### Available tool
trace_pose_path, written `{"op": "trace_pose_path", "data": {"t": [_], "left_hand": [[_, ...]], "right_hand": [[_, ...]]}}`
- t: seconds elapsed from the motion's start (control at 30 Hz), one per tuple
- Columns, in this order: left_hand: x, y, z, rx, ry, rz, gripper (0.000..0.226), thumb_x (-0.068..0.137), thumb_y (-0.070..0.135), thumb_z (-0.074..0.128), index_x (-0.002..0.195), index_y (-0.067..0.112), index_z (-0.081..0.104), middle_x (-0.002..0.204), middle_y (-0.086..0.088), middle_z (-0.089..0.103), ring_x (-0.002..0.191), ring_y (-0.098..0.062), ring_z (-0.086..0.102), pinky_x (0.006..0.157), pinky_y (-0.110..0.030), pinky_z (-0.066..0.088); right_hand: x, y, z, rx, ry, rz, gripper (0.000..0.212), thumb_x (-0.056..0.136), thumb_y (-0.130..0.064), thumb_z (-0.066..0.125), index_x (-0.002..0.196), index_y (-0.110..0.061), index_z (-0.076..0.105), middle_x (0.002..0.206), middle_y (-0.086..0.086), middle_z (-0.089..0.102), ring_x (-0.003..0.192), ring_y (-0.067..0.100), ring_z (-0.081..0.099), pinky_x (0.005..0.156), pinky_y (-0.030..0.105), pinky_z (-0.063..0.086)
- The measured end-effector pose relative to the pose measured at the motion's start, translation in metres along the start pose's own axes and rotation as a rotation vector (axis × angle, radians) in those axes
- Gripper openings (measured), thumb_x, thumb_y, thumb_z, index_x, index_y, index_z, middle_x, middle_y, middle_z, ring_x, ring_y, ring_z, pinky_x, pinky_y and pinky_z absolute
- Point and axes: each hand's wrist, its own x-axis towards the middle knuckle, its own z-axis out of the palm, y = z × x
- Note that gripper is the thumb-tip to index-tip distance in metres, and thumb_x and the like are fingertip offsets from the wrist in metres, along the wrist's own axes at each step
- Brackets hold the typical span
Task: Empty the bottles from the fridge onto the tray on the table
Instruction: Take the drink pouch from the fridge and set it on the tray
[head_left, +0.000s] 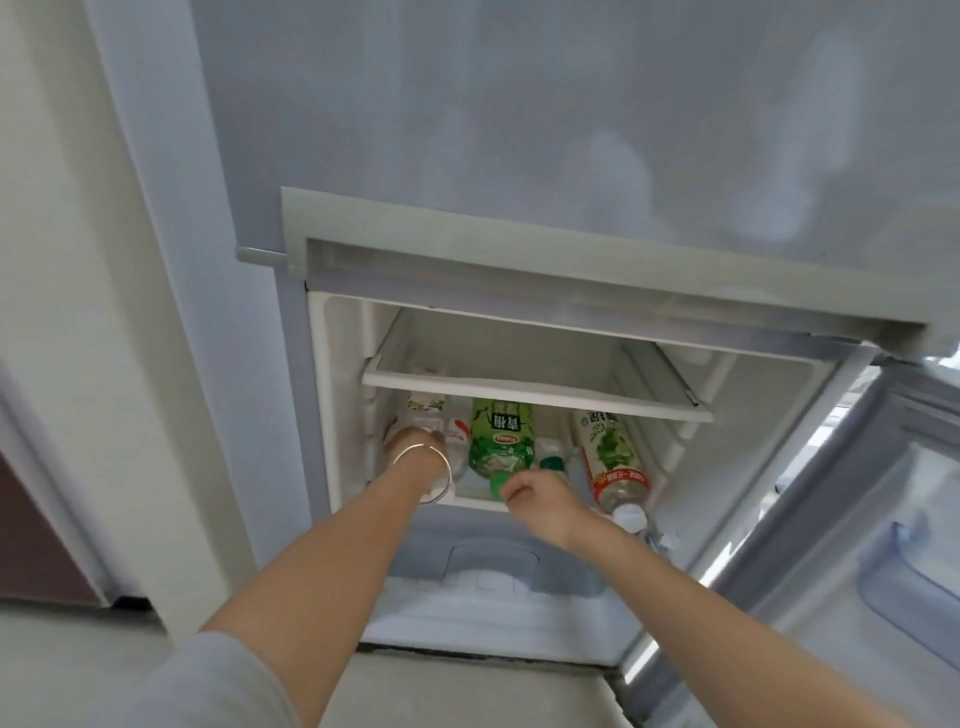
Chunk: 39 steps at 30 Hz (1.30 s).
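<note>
Several bottles lie on their sides on the lower shelf of the open fridge (332, 395). My left hand (415, 441), a bangle on its wrist, reaches in at the far left and curls over a clear bottle (434, 491) whose white cap points at me. My right hand (540, 501) has its fingers curled at the green cap of the green tea bottle (501, 441) in the middle. To the right lie a small green-capped bottle (550, 457) and a clear bottle with a red and green label (613, 457). The tray and table are out of view.
A white shelf (519, 387) sits just above the bottles, leaving a low gap. The fridge door (883, 519) stands open at the right. Below the bottles is a frosted drawer (493, 571). A pale wall and a dark cabinet (31, 545) are at the left.
</note>
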Motion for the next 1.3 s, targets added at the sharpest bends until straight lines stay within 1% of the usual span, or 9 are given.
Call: {"op": "trace_pose_path", "data": {"t": [0.13,0.27,0.37,0.47,0.63,0.93,1.03,1.17,1.3], "left_hand": [[-0.026,0.006,-0.005,-0.058,0.102,0.008,0.044,0.1,0.026,0.036,0.122,-0.006,0.057,0.126,-0.021,0.06,0.119,-0.033,0.056,0.096,-0.033,0.043],[-0.061,0.014,-0.021,-0.129,0.114,0.06,0.035,0.098,0.019,0.041,0.114,-0.002,0.063,0.119,-0.02,0.064,0.1,-0.03,0.06,0.08,-0.031,0.042],[-0.095,0.019,-0.037,-0.059,0.13,0.069,0.036,0.097,0.021,0.041,0.114,-0.003,0.062,0.118,-0.019,0.064,0.097,-0.029,0.058,0.08,-0.033,0.042],[-0.132,0.032,-0.049,0.129,0.194,0.147,0.032,0.095,0.027,0.043,0.08,0.003,0.058,0.093,-0.016,0.059,0.082,-0.026,0.054,0.071,-0.028,0.038],[-0.203,0.078,-0.065,0.435,0.279,0.298,0.04,0.091,0.042,0.038,0.088,0.011,0.062,0.097,-0.012,0.064,0.08,-0.028,0.052,0.068,-0.028,0.038],[-0.322,0.176,-0.053,0.45,0.448,0.566,0.06,0.08,0.067,0.039,0.081,0.011,0.059,0.087,-0.01,0.063,0.08,-0.029,0.058,0.065,-0.03,0.042],[-0.347,0.2,-0.046,0.376,0.382,0.698,0.069,0.08,0.075,0.033,0.072,0.011,0.056,0.084,-0.016,0.068,0.068,-0.027,0.058,0.059,-0.029,0.041],[-0.363,0.223,-0.036,0.29,0.167,0.73,0.072,0.076,0.079,0.039,0.097,0.011,0.052,0.081,-0.004,0.062,0.062,-0.017,0.056,0.055,-0.028,0.044],[-0.353,0.25,-0.011,0.018,-0.225,0.645,0.08,0.082,0.068,0.047,0.13,0.004,0.046,0.113,-0.013,0.063,0.077,-0.024,0.067,0.067,-0.036,0.06]], "right_hand": [[-0.018,-0.008,-0.01,0.015,-0.004,-0.019,0.028,0.094,-0.003,0.046,0.116,-0.006,0.065,0.124,0.009,0.059,0.111,0.021,0.053,0.088,0.02,0.037],[-0.043,-0.017,-0.019,0.04,0.01,-0.052,0.03,0.093,-0.002,0.05,0.121,-0.004,0.06,0.127,0.013,0.059,0.119,0.026,0.054,0.104,0.027,0.039],[-0.067,-0.028,-0.024,0.022,0.006,-0.104,0.042,0.091,-0.004,0.053,0.133,-0.008,0.049,0.129,0.009,0.057,0.111,0.022,0.056,0.087,0.023,0.042],[-0.088,-0.038,-0.03,0.023,0.035,-0.165,0.058,0.086,-0.006,0.063,0.139,-0.012,0.04,0.123,0.009,0.06,0.1,0.023,0.059,0.073,0.026,0.046],[-0.132,-0.048,-0.056,-0.042,0.11,-0.19,0.097,0.07,-0.024,0.083,0.145,-0.008,0.023,0.141,0.014,0.045,0.125,0.032,0.049,0.101,0.041,0.044],[-0.228,-0.033,-0.178,0.028,0.259,-0.226,0.066,0.076,-0.023,0.08,0.132,-0.009,0.048,0.124,0.006,0.058,0.119,0.028,0.055,0.095,0.035,0.045],[-0.246,-0.024,-0.218,0.138,0.275,-0.228,0.061,0.067,-0.021,0.085,0.12,-0.011,0.057,0.116,0.003,0.066,0.108,0.025,0.063,0.096,0.041,0.051],[-0.269,-0.008,-0.272,0.362,0.319,-0.235,0.061,0.071,-0.016,0.083,0.12,-0.01,0.046,0.108,0.01,0.065,0.089,0.022,0.068,0.064,0.031,0.058],[-0.28,0.01,-0.32,0.465,0.439,-0.29,0.057,0.078,-0.025,0.078,0.121,-0.01,0.045,0.109,0.012,0.068,0.092,0.022,0.068,0.066,0.033,0.054]]}}
